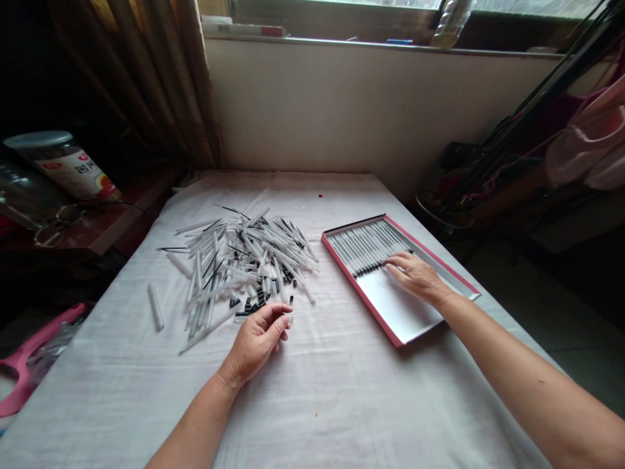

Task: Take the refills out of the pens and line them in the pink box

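My left hand (260,337) is closed in a pinch at the near edge of a loose pile, with a small clear plastic piece (290,319) showing at its fingertips. The pile holds clear pen barrels (209,286), thin black refills (213,272) and small black plugs (261,296). My right hand (414,277) reaches into a shallow pink-edged box (375,311), its fingers stretched out over the black ends of a row of pens (368,244). The pens lie side by side in the far part of the box. Under the right palm the view is hidden.
A pale cloth covers the table (332,404). One barrel (155,306) lies apart on the left. A lidded jar (68,166) stands on a dark side cabinet; a pink-handled item (29,365) is at the left edge. A wall and windowsill (342,44) stand behind.
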### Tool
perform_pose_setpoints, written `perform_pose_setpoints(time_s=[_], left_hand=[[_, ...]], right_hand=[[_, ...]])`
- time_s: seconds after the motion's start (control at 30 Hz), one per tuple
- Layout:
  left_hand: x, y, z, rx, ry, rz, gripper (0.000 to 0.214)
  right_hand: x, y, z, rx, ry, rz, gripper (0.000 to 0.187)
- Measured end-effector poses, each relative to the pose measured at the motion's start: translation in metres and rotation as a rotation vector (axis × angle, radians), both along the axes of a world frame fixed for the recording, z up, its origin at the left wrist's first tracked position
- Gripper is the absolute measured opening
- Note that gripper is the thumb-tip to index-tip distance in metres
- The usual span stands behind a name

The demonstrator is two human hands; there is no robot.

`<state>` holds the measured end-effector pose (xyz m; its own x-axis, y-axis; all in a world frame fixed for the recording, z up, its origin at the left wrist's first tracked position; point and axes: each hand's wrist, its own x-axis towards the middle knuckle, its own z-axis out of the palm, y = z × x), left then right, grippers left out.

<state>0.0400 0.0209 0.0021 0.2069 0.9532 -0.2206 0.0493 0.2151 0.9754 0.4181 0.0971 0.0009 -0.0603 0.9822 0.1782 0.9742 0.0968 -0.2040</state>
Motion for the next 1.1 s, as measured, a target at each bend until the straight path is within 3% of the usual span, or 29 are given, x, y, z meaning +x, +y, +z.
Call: perform_pose_setpoints(time_s=[0.23, 0.57, 1.1], left_hand=[[0.000, -0.001, 0.001, 0.013, 0.006, 0.000, 0.044], [0.000, 0.000, -0.001, 0.029, 0.007, -0.007, 0.043], [0.000, -0.001, 0.001, 0.044, 0.010, -0.009, 0.042]], right_hand=[[0.008, 0.003, 0.004, -0.050, 0.068, -0.049, 0.030], [-0.002, 0.001, 0.002, -0.091, -0.027, -0.122, 0.031], [0.025, 0.021, 0.001, -0.120, 0.219, -0.242, 0.022]])
